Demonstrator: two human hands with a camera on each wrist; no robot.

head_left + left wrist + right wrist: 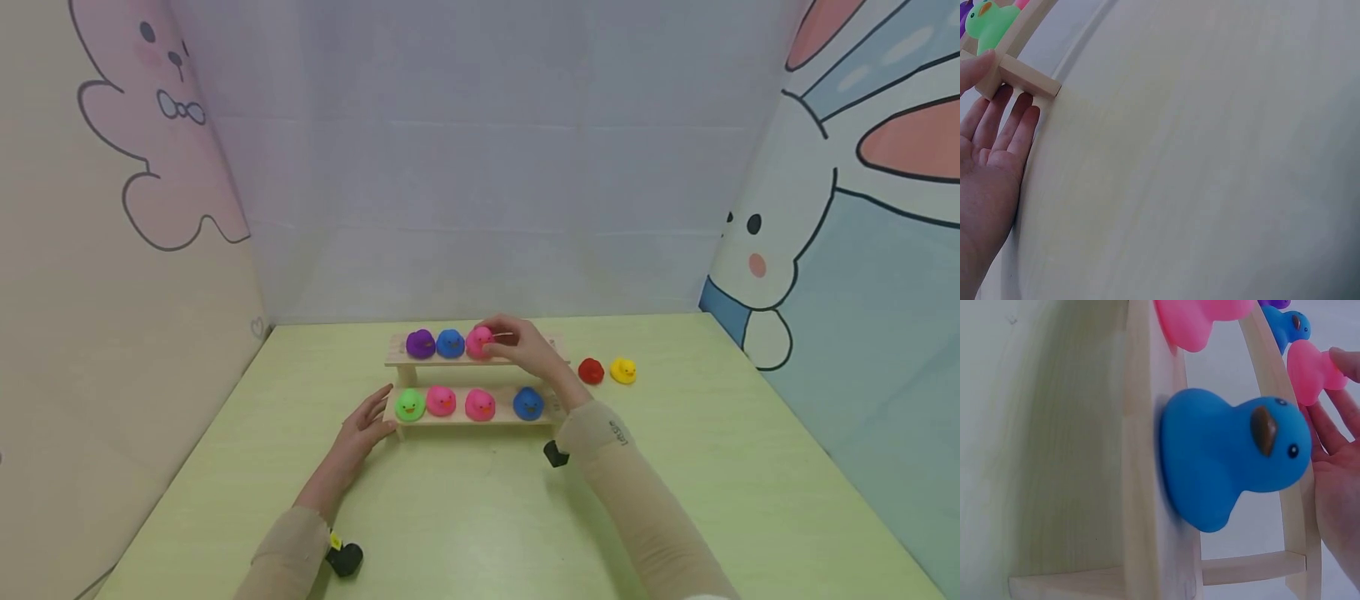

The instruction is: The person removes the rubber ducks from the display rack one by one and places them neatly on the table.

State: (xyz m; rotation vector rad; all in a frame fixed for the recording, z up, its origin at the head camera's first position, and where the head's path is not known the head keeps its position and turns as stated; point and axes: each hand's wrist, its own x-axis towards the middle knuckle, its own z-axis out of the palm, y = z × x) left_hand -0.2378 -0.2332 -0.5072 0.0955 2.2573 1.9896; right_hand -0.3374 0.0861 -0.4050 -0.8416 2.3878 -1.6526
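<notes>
Held pink duck (476, 342): third from left on the upper shelf (396, 352), beside the upper blue duck (451, 343), with the purple duck (421, 343) beyond; base near board level, full contact hard to tell.
Right hand (525, 346): narrow grip, holding that duck between thumb and fingers.
Left hand (362, 427): fairly wide grip, fingers nearly straight, touching the left end of the two-tier wooden stand (467, 362); firmness impossible to tell.
Setting down: seat the base flat before release; squeeze lightly, the body being probably soft; best kept beak forward.
Letting go: part thumb and fingers evenly, withdraw rightward, clear of the upper blue duck; mind the sleeve (600, 433) near the lower blue duck (528, 404).
Bracing: steady the stand's end without lifting or nudging.
Lower shelf (504, 408): from left, green duck (410, 405), two pink ducks (441, 401), wider gap, lower blue duck.
Table (465, 517): pale yellow-green; right of the stand, red duck (591, 372) and yellow duck (623, 371), slightly apart.
Room: pale backdrop (480, 167) behind, pink cartoon bear (142, 117) at left, white cartoon rabbit (783, 225) at right.
</notes>
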